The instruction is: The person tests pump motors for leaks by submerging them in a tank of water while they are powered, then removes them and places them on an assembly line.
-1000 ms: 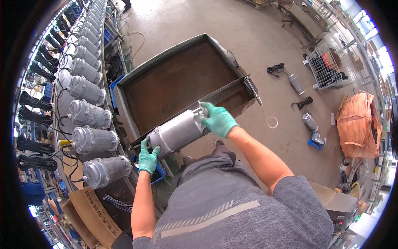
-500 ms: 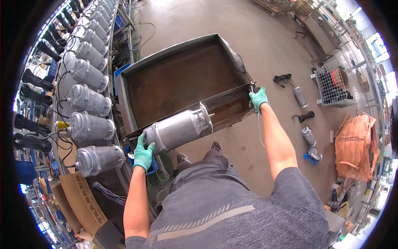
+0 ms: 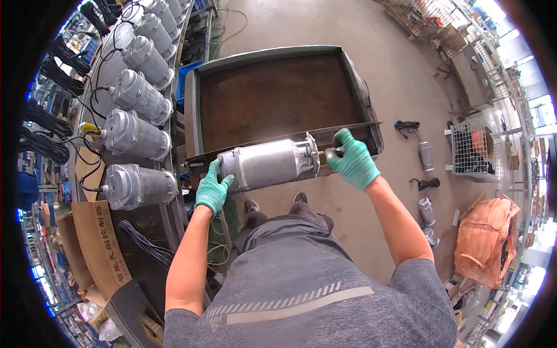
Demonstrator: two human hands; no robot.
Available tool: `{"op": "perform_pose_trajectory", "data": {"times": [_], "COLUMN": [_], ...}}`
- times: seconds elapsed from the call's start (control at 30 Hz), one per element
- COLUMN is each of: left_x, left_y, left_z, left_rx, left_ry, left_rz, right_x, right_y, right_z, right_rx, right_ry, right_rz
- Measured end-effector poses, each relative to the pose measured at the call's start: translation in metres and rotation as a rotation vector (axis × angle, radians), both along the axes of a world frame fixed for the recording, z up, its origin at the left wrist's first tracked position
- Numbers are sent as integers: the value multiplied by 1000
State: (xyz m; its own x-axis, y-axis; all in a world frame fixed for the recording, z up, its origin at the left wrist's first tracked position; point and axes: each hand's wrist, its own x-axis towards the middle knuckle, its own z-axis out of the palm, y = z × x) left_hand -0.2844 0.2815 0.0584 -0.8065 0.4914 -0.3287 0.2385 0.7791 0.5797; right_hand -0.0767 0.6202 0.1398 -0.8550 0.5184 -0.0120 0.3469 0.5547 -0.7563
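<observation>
A grey metal pump motor (image 3: 266, 164) lies on its side across the near edge of a shallow metal tank (image 3: 194, 116) with a brown floor. Its flanged end, with a thin shaft sticking out, points right. My left hand (image 3: 213, 188), in a green glove, is wrapped round the motor's closed left end. Just beyond the shaft tip, my gloved right hand (image 3: 355, 161) is closed, fingers curled round something small and dark that I cannot make out.
On the left bench stands a row of similar motors (image 3: 139, 134) with black cables. A cardboard box (image 3: 100, 246) is at lower left. On the floor to the right are a smaller pump (image 3: 426, 156), a wire basket (image 3: 474, 152) and an orange sack (image 3: 486, 240).
My right hand has left the tank's right rim and come to the motor's shaft end. My left hand stays on the motor's left end. The whole view has turned slightly.
</observation>
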Motion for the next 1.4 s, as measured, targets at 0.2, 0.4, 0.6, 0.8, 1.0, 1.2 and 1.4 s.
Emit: {"op": "perform_pose_trajectory", "data": {"times": [0.2,0.4,0.6,0.8,1.0,1.2,1.4], "left_x": [-2,-1,-5,-7,-9,-6,-5], "left_y": [-1,3,3,5,5,5,4], "left_z": [4,18,22,24,16,21,21], "left_rx": [-60,-53,-86,-69,12,13,66], "left_ry": [11,-34,-62,-77,-104,-122,-76], "left_rz": [-32,-5,-14,-19,-4,-2,-12], "right_x": [-19,-28,-30,-33,-35,-30,-25], "right_y": [-33,-37,-40,-42,-36,-39,-41], "right_z": [0,-16,-14,-14,-20,-19,-29], "right_rx": [281,527,574,534,534,518,573], "right_ry": [-6,-138,-202,-189,-232,-211,-198], "right_rz": [168,195,220,198,245,225,198]}}
